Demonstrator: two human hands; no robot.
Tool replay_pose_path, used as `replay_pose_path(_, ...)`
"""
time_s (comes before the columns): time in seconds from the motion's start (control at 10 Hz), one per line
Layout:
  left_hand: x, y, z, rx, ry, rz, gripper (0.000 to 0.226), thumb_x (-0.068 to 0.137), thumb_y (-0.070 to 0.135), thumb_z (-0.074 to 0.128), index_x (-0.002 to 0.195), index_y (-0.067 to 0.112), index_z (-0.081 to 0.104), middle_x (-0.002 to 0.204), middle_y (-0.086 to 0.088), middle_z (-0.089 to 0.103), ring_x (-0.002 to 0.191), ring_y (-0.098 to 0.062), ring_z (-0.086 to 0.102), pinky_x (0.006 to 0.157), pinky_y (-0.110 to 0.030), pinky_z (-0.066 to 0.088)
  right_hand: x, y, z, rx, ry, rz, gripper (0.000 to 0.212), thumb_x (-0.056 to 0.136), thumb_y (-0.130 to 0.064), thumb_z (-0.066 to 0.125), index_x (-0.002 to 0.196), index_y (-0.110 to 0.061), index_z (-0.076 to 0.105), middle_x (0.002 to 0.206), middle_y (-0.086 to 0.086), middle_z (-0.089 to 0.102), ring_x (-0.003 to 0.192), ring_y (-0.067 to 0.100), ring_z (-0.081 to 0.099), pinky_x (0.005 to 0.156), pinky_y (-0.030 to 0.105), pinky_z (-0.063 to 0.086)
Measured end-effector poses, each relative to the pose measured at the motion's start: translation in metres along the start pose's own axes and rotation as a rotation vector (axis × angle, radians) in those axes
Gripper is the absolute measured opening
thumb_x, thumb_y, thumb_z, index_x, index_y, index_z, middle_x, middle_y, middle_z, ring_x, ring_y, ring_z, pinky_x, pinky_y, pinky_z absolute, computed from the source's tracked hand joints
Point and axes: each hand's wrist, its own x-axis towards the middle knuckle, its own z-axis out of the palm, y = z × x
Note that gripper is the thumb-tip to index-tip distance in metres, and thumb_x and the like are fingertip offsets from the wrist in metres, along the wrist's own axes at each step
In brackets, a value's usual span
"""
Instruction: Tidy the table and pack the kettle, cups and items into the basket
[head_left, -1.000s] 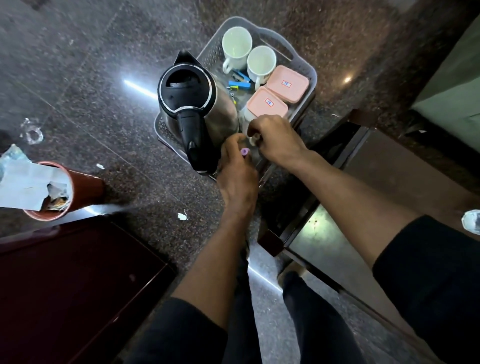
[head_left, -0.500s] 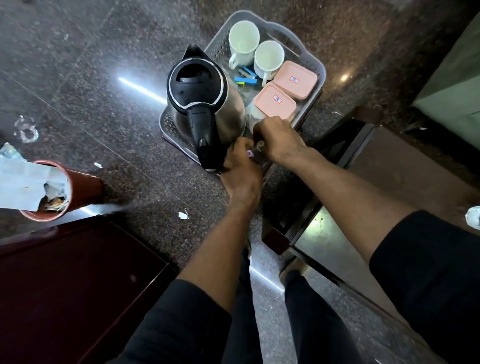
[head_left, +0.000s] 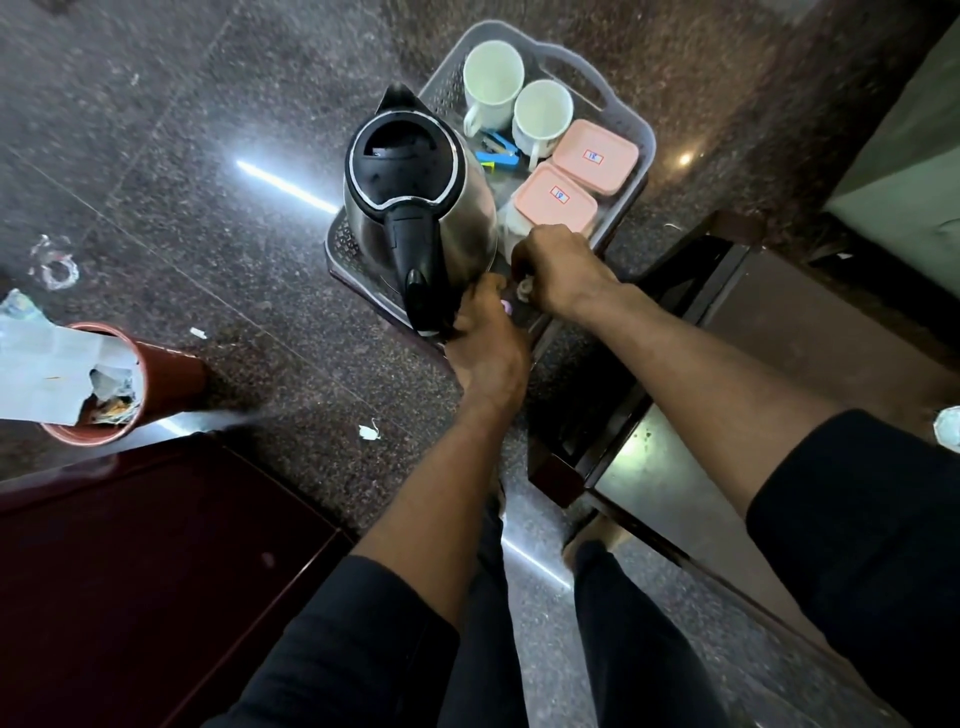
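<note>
Nearest, the left hand (head_left: 488, 353) reaches to the basket's near end, its fingers (head_left: 480, 296) curled over the rim beside the kettle's handle; they look to be gripping the rim, though the fingertips are hidden. A small purple object shows at its knuckles; what it is cannot be told. Just at 1 o'clock from it, almost touching, the right hand (head_left: 563, 270) is curled closed on the same near edge, with something pale pinched under it, too small to name.

The basket (head_left: 631, 135) runs with its long axis from the hands away toward 1 o'clock, so both hands sit at one short end and the load lies beyond them. The kettle (head_left: 415, 197) stands upright in the near left part, handle pointing back at the left hand. Farther on, two pink boxes (head_left: 558, 200) lie on the right, and two cups (head_left: 491, 83) stand upright at the far end with small blue items (head_left: 501, 150) between them and the kettle.

Packing looks finished; the next move is probably lifting or shifting the basket, and the kettle's weight sits on the left hand's side.

At 9 o'clock, a red bin (head_left: 156, 374) holds paper.
</note>
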Motion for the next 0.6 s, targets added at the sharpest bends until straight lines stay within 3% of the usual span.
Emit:
replay_pose_path(0.1, -0.007, -0.005, -0.004, 0.039, -0.026, 0.054, 0.042, 0.093, 0.020, 0.064, 0.132, 0.033, 0.055, 0.139, 0.006, 0.058, 0.113, -0.026, 0.066, 0.081, -0.036, 0.051, -0.004, 0.005, 0.002, 0.025, 0.065, -0.022, 0.030, 0.078, -0.011, 0.073, 0.107, -0.016, 0.077, 0.104, 0.012, 0.069, 0.100, 0.034, 0.067, 0.073, 0.028, 0.045)
replay_pose_path(0.2, -0.017, -0.013, -0.010, 0.082, 0.027, 0.124, 0.037, 0.095, 0.023, 0.063, 0.130, 0.030, 0.056, 0.136, 0.003, 0.059, 0.106, -0.032, 0.069, 0.082, -0.043, 0.056, -0.018, 0.016, 0.006, 0.073, 0.235, -0.051, 0.032, 0.072, -0.010, 0.068, 0.103, -0.014, 0.076, 0.102, 0.007, 0.064, 0.097, 0.030, 0.064, 0.070, 0.026, 0.038)
replay_pose_path(0.3, -0.026, -0.015, -0.013, 0.088, 0.102, 0.179, 0.036, 0.095, 0.017, 0.058, 0.128, 0.031, 0.059, 0.130, 0.001, 0.061, 0.104, -0.033, 0.069, 0.081, -0.047, 0.058, -0.039, 0.023, 0.015, 0.194, 0.443, -0.070, 0.030, 0.072, -0.005, 0.061, 0.100, -0.009, 0.074, 0.099, 0.007, 0.065, 0.091, 0.029, 0.065, 0.074, 0.033, 0.052)
replay_pose_path(0.4, -0.038, -0.010, -0.015, 0.023, 0.154, 0.219, 0.036, 0.093, 0.013, 0.059, 0.123, 0.033, 0.064, 0.124, 0.007, 0.065, 0.106, -0.024, 0.067, 0.082, -0.042, 0.056, -0.056, 0.024, 0.021, 0.217, 0.574, -0.062, 0.025, 0.078, -0.003, 0.059, 0.099, -0.005, 0.073, 0.101, 0.008, 0.066, 0.095, 0.028, 0.066, 0.082, 0.037, 0.054)
replay_pose_path(0.5, -0.046, 0.001, -0.022, -0.069, 0.183, 0.251, 0.032, 0.091, 0.012, 0.064, 0.116, 0.031, 0.069, 0.114, 0.009, 0.070, 0.102, -0.018, 0.069, 0.080, -0.034, 0.055, -0.075, 0.020, 0.018, 0.214, 0.622, -0.026, 0.020, 0.081, -0.003, 0.061, 0.097, -0.005, 0.072, 0.100, 0.009, 0.067, 0.096, 0.029, 0.065, 0.083, 0.037, 0.053)
replay_pose_path(0.6, -0.059, 0.021, -0.031, -0.128, 0.104, 0.279, 0.025, 0.092, 0.011, 0.064, 0.111, 0.024, 0.072, 0.109, 0.006, 0.074, 0.100, -0.018, 0.070, 0.086, -0.038, 0.058, -0.101, 0.017, 0.009, 0.191, 0.601, 0.039, 0.016, 0.084, -0.007, 0.061, 0.096, -0.008, 0.071, 0.098, 0.008, 0.067, 0.096, 0.029, 0.064, 0.083, 0.038, 0.052)
